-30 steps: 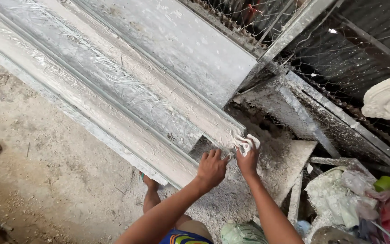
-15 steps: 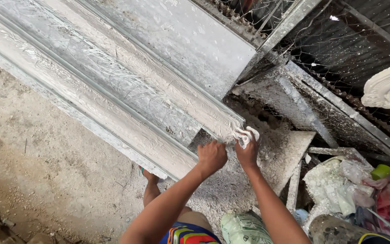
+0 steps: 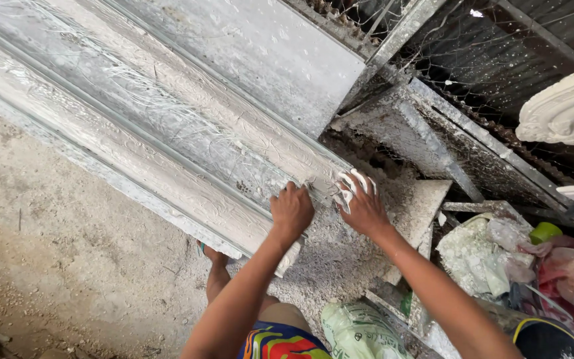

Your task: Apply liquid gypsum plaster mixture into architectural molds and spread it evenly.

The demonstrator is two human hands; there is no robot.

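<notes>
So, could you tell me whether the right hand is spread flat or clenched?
Spread: the right hand rests on the long plaster mould with plaster-white fingers fanned apart.

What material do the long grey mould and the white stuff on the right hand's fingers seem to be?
The mould: probably metal or cement coated with dried plaster; it looks matt, grey-white, with thin fibres stuck on it. The stuff on the right hand: likely wet plaster, bright white and smeared over the fingers. The left hand looks almost clean.
</notes>
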